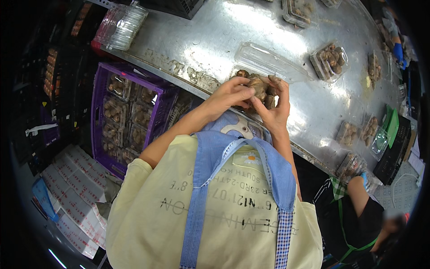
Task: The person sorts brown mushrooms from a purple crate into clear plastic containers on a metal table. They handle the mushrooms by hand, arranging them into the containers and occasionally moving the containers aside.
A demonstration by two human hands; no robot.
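Observation:
In front of me on the metal table lies an open clear plastic clamshell box [273,62], its lid folded back on the far side. Brown taro-like corms [258,88] are heaped over its base. My left hand [231,94] grips the large middle corm from the left, thumb and fingers against it. From the right, my right hand [276,109] curls around the corms, its thumb on the same large one and its fingertips at a smaller corm [274,80] on the far edge. My hands and the corms hide much of the base.
A purple crate [95,111] of filled boxes stands left, below the table edge. Nested empty clamshells [126,27] sit at the table's far left corner. Filled boxes [331,62] stand on the right. A co-worker [349,218] works at lower right; a blue-gloved hand [398,53] shows at far right.

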